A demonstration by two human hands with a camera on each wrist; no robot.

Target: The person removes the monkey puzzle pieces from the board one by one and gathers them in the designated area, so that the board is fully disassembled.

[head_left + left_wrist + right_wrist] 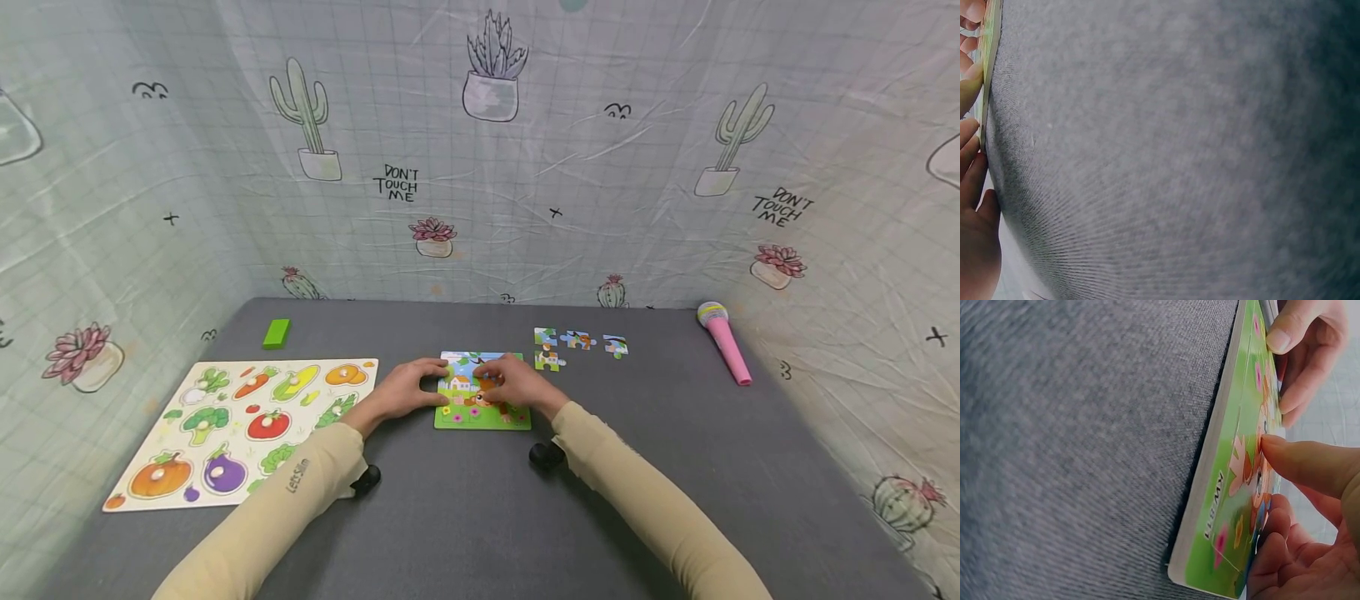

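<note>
A small jigsaw puzzle board (pixel 480 418), with a house, flowers and an orange-brown animal on green, lies flat on the grey table. My left hand (pixel 405 389) rests at its left edge, thumb and fingers spread apart and fairly straight. Over the upper right of the picture, my right hand (pixel 517 385) has its thumb and curled fingers around a puzzle piece (pixel 491 382) at the board's surface. The right wrist view shows the thumb (pixel 1279 450) on the picture, with the piece's outline mostly hidden. Loose puzzle pieces (pixel 579 340), several, lie beyond the board to the right.
A large vegetable puzzle board (pixel 247 392) lies at the left, partly under my left forearm. Behind it is a green block (pixel 277 334). A pink toy microphone (pixel 727 343) lies at the far right. A patterned cloth (pixel 480 183) hangs around the table's back and sides.
</note>
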